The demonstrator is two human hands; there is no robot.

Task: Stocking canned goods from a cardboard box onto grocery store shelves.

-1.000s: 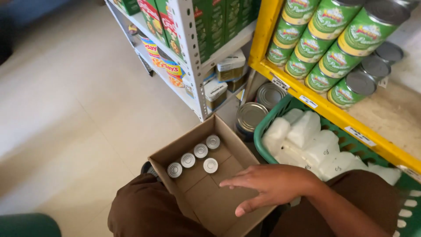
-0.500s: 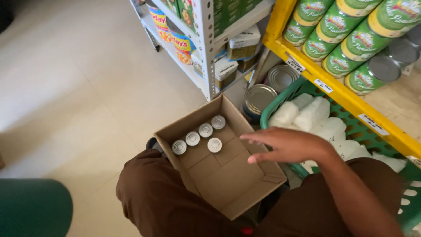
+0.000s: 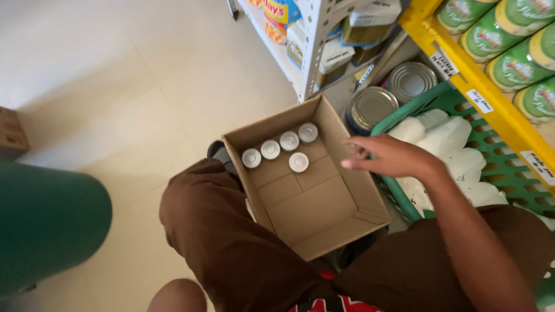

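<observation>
Cardboard box sits between the person's knees, open top up, so it stays steady and easy to load. Plain brown corrugated board, bottom flaps meeting in a visible seam. Five small cans stand upright in the far corner, well left of the fingertips: four in a row along the wall, one tucked in front. Round, shiny silver lids. Rest of the box floor is bare.

Right hand hovers over the box's right wall, fingers loosely spread and extended, palm down, holding nothing. Left hand is not in view.

Just behind the fingers: green plastic lattice basket of soft white packets. Two larger metal tins sit beyond the fingertips, under the yellow shelf of green-labelled cans.
</observation>
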